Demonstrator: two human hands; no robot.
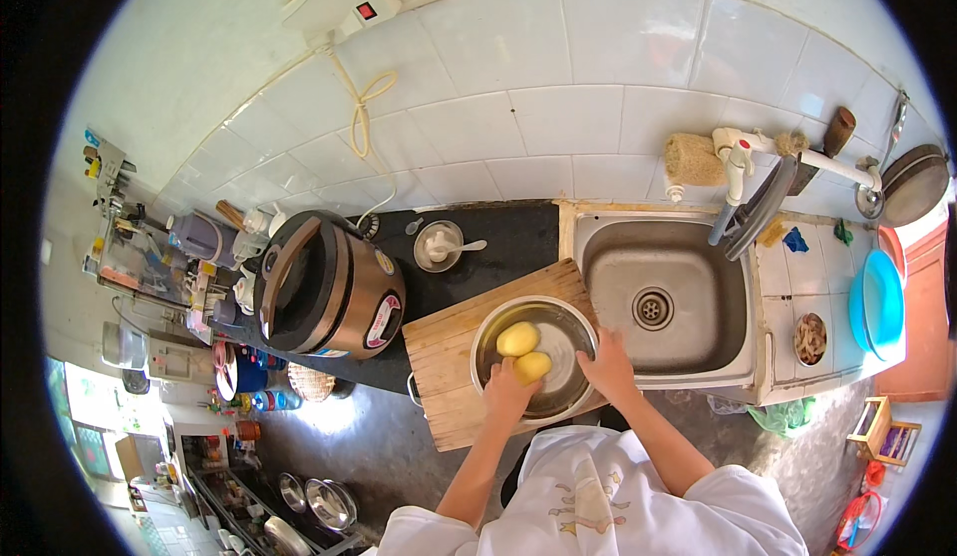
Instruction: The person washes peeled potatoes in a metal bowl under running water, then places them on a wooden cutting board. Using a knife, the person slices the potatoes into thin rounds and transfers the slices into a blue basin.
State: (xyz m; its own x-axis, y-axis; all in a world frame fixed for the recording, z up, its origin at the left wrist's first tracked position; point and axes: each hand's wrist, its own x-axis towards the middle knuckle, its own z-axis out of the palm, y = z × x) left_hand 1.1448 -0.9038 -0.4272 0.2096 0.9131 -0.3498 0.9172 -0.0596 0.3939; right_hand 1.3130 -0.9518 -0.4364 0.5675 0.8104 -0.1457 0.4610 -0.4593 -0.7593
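Observation:
A metal bowl [490, 332] rests on a wooden cutting board [445, 354] in front of me. Inside it lie two yellow peeled potatoes, the farther potato [517, 339] and the nearer potato [534, 367]. My left hand [510, 393] reaches over the near rim, its fingers and thumb around the nearer potato. At the right side of the bowl, my right hand [609, 369] grips the rim, with the thumb on the inner side. The outer fingers are partly hidden.
A stainless sink [673, 272] adjoins the board's right side, with a tap [736, 167] above it. Left stands a rice cooker [359, 287]. Behind the board sits a small bowl with a spoon [441, 246]. Farther right are a bowl of scraps [810, 338] and blue basins [875, 306].

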